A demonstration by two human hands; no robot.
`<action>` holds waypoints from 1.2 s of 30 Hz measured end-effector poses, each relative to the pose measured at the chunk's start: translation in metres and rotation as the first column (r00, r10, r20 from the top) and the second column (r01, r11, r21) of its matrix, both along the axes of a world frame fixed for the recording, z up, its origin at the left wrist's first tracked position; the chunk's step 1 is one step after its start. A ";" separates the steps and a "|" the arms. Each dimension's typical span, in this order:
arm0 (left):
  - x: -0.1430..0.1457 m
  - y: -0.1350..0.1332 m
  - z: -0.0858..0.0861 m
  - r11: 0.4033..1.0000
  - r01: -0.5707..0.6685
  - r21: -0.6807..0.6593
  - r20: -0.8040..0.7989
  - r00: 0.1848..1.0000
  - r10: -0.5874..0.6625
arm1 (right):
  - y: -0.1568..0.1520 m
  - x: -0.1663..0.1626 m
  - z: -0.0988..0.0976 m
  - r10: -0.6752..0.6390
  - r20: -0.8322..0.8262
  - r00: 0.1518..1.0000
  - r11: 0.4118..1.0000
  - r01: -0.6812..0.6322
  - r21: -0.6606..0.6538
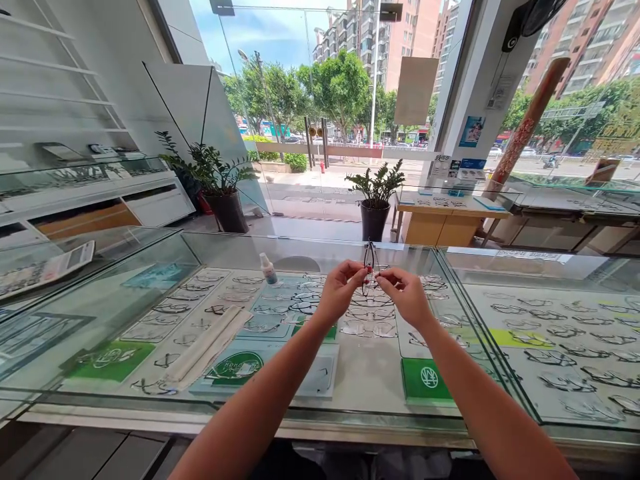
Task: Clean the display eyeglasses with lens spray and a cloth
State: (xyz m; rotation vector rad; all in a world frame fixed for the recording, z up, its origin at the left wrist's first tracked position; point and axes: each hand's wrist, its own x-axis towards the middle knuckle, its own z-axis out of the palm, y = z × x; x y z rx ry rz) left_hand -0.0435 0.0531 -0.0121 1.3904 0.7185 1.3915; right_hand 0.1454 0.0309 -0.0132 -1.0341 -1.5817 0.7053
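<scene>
Both of my arms reach out over a glass display counter [350, 373]. My left hand [340, 293] and my right hand [407, 295] are pinched together on a thin dark pair of glasses [371, 261], held up on end between the fingertips above the counter top. Under the glass lie several rows of eyeglass frames [295, 303] on trays, with green brand cards [425, 379] among them.
A small spray bottle [269, 269] stands on the counter to the left of my hands. A calculator [67, 261] lies on the left counter. Two potted plants [376, 200] stand on the floor by the glass shopfront. More showcases run along the right.
</scene>
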 end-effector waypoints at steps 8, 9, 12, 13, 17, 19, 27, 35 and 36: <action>-0.008 0.011 -0.008 0.997 -0.056 0.048 -0.140 0.988 0.062 | 0.003 0.028 0.014 -0.390 -0.049 0.920 0.903 0.392 0.174; -0.009 0.011 -0.010 0.997 -0.054 0.051 -0.161 0.985 0.061 | 0.002 0.030 0.016 -0.425 -0.047 0.904 0.878 0.425 0.219; -0.008 0.012 -0.012 0.998 -0.049 0.048 -0.176 0.983 0.057 | 0.000 0.029 0.020 -0.479 -0.037 0.877 0.823 0.464 0.327; -0.008 0.012 -0.012 0.998 -0.045 0.038 -0.161 0.986 0.051 | -0.001 0.027 0.020 -0.485 -0.033 0.874 0.814 0.464 0.350; -0.004 0.009 -0.011 1.000 -0.023 0.007 -0.087 0.996 0.024 | -0.004 0.013 0.012 -0.442 0.039 0.896 0.840 0.399 0.367; -0.003 0.007 -0.012 1.000 -0.010 0.019 -0.103 0.995 0.012 | -0.006 0.006 0.008 -0.393 0.106 0.913 0.873 0.335 0.354; 0.002 -0.001 -0.018 0.995 0.075 0.063 -0.182 0.981 -0.063 | -0.005 0.001 0.001 -0.305 0.213 0.928 0.920 0.230 0.317; 0.006 -0.006 -0.015 0.999 0.044 0.020 -0.160 0.986 -0.040 | -0.003 0.002 -0.002 -0.304 0.196 0.932 0.926 0.241 0.291; 0.006 -0.005 -0.014 1.000 0.029 0.001 -0.133 0.991 -0.029 | -0.002 0.003 -0.002 -0.305 0.188 0.934 0.925 0.244 0.291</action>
